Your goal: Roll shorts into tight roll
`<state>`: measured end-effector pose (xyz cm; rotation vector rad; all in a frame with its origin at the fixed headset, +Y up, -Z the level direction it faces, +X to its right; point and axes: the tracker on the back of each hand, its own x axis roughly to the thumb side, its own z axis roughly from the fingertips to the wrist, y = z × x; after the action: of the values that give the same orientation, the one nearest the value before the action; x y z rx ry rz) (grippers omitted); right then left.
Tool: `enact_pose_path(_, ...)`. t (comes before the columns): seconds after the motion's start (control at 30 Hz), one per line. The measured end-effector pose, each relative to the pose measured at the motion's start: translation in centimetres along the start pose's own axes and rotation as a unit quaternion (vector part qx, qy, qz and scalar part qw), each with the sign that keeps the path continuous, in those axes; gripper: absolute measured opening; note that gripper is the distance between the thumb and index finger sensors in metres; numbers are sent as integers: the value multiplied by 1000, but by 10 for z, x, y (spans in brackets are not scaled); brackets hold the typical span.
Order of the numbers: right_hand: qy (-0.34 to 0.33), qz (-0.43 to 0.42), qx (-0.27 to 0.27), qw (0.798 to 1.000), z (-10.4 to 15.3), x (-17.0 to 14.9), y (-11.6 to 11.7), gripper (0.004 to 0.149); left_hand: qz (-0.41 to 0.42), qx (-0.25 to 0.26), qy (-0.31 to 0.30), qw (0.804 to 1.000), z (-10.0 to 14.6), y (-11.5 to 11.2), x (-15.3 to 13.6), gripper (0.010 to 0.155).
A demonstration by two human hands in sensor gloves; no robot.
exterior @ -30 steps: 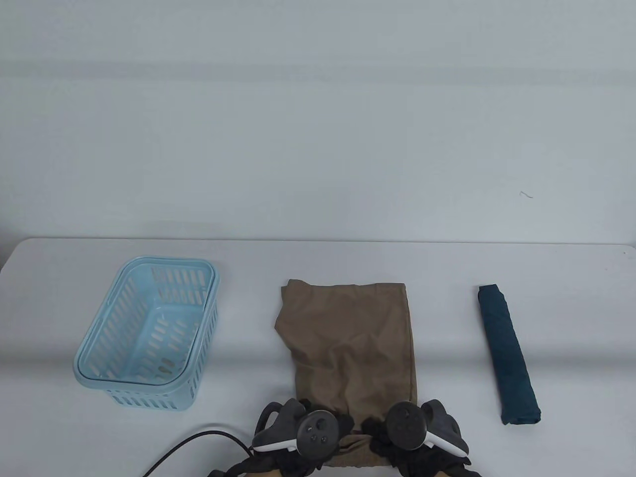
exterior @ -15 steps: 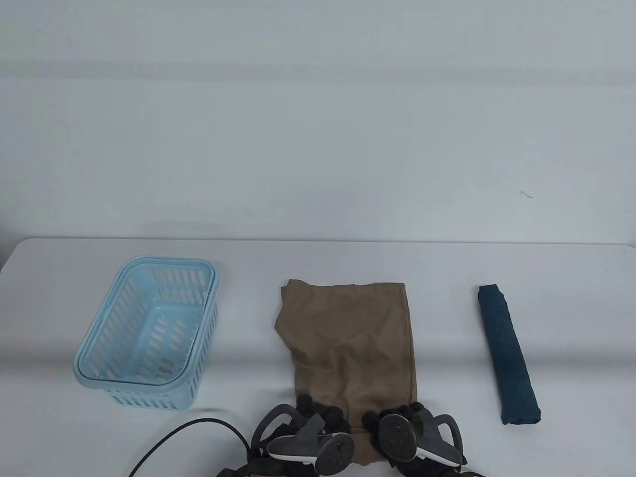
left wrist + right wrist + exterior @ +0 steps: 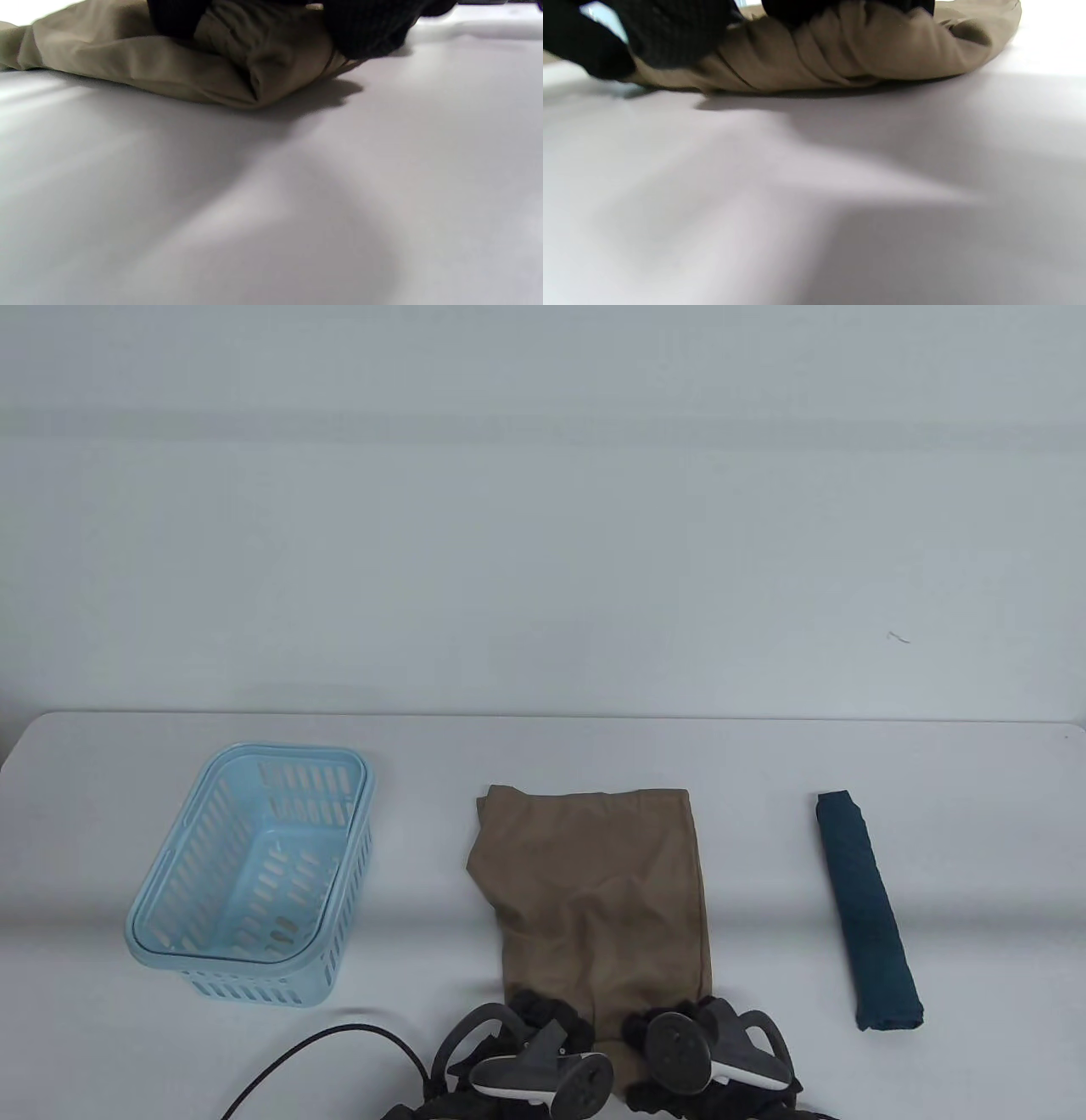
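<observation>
A: From the table view, where are the tan shorts (image 3: pixel 594 891)?

B: Flat on the white table (image 3: pixel 764 763) at its middle, between the blue basket (image 3: pixel 339 814) on the left and a dark teal rolled cloth (image 3: pixel 870 908) on the right, well apart from both. The left hand (image 3: pixel 543 1027) and right hand (image 3: pixel 670 1027) press on the near end, side by side. A black cable (image 3: pixel 322 1048) lies by the left hand.

A: And the left wrist view?

B: Gloved fingers (image 3: pixel 365 29) curl over a bunched roll of the shorts (image 3: pixel 169 67), gripping it against the table.

A: The right wrist view?

B: The same: dark fingers (image 3: pixel 670 29) clamp the rolled, pleated edge of the shorts (image 3: pixel 861 51) on the tabletop
</observation>
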<state>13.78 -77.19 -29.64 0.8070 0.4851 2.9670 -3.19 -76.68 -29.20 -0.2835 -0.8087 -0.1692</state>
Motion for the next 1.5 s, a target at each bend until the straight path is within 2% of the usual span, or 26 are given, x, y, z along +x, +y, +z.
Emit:
enact_pose_path(0.07,-6,17,-21,1000,1,1,-4,70,30,4,1,1000,2,2,-5,73)
enact_pose_path(0.13,-8,1,-16,1000,2,0,-7,68,60,16,2,998,4,3,-10,72)
enact_pose_path(0.33,10,-146,3,989,1,-16,-9,60,156,32,13,987,9,10,-24,60)
enact_pose_path(0.43,22,-190,-1,982,0,-22,-8,56,182,40,16,982,9,11,-26,57)
enact_pose_path(0.67,52,-179,-10,982,-5,-21,-5,49,148,80,24,985,3,6,-21,53)
enact_pose_path(0.73,59,-177,-17,982,-7,-20,-4,48,122,74,31,989,5,12,-20,54)
enact_pose_path(0.8,65,-169,-21,983,-7,-20,-5,47,76,114,20,990,14,22,-16,59)
enact_pose_path(0.83,69,-165,-26,983,-8,-19,-4,47,58,129,7,990,19,28,-12,57)
enact_pose_path(0.9,75,-163,-33,983,-8,-19,-4,47,50,122,-29,991,24,32,-5,51)
enact_pose_path(0.93,78,-163,-37,983,-7,-19,-4,47,46,100,-28,994,25,32,0,47)
enact_pose_path(1.0,86,-165,-44,981,-6,-19,-4,48,22,84,-21,996,25,30,4,51)
enact_pose_path(1.1,83,-138,-85,983,0,-18,-10,52,-6,71,-5,997,21,26,2,57)
enact_pose_path(1.23,17,-75,-109,991,11,-10,-15,60,0,40,11,999,14,13,-2,69)
enact_pose_path(1.3,4,-62,-100,993,13,-6,-13,63,-17,31,15,999,12,9,-2,73)
enact_pose_path(1.4,1,-21,-43,999,9,1,-6,69,-26,4,23,999,7,0,-1,78)
enact_pose_path(1.5,4,-2,-36,999,4,3,1,73,-22,-3,27,999,4,-6,-1,81)
